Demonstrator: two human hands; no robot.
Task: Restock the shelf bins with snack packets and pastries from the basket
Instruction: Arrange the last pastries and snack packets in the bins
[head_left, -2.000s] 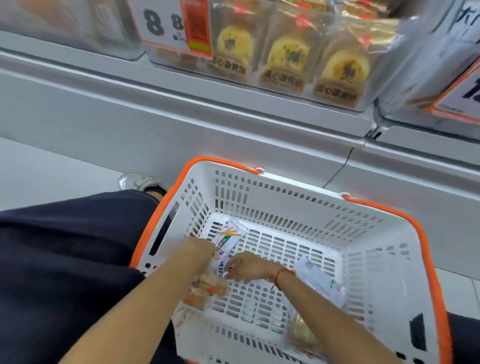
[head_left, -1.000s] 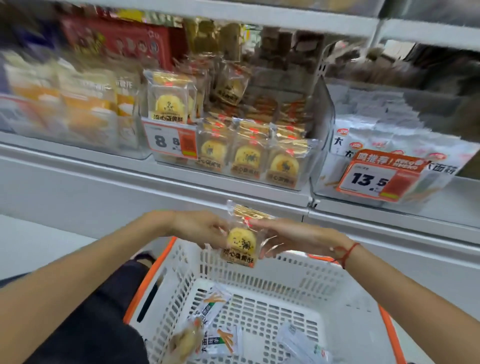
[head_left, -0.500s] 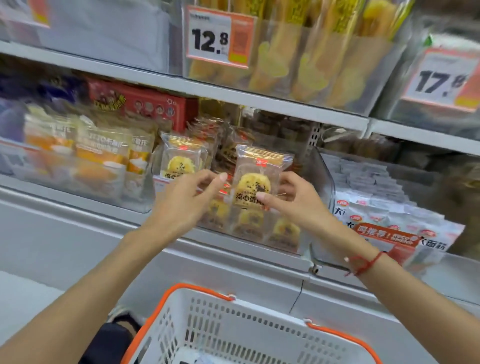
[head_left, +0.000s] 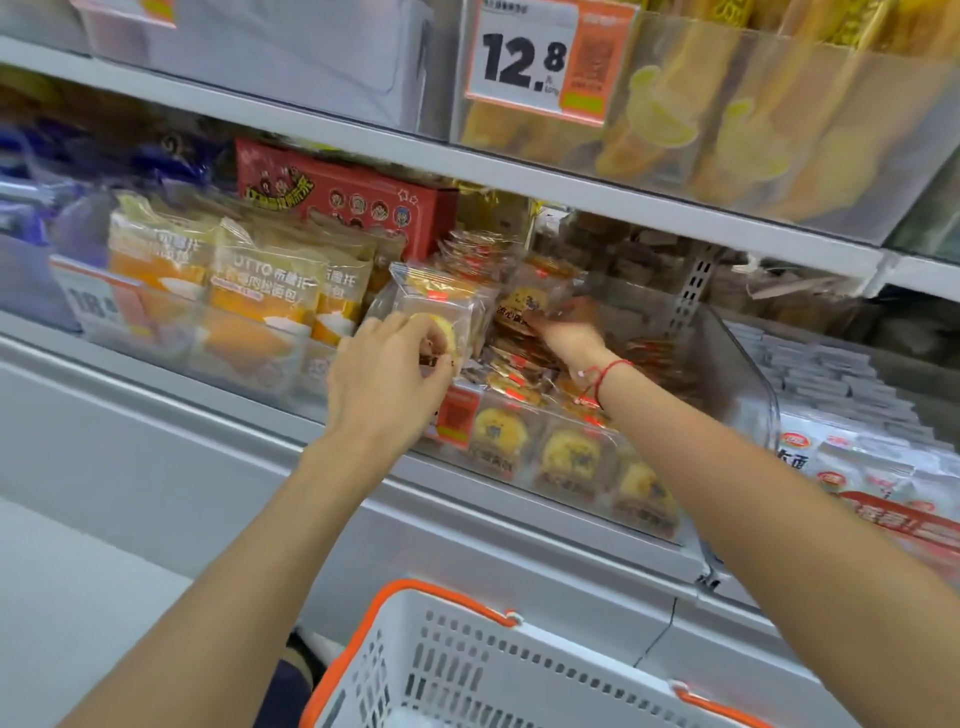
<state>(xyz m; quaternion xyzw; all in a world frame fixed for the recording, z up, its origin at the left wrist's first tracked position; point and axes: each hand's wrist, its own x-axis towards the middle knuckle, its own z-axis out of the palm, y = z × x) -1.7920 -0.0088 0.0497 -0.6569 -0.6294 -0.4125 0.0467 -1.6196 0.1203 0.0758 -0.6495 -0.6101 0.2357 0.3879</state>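
Left hand (head_left: 387, 366) on pastry packet (head_left: 441, 306); right hand (head_left: 569, 327) inside bin (head_left: 737, 374)

Shop — price tag (head_left: 540, 62), stocked shelf (head_left: 519, 171)

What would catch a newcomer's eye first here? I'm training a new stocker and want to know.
Probably the two bare arms reaching into the clear pastry bin at centre: the left hand pinches an upright yellow pastry packet, while the right hand, with a red wrist string, holds another packet deeper in. Next, the bold 12.8 price tag above and the orange-rimmed white basket below.
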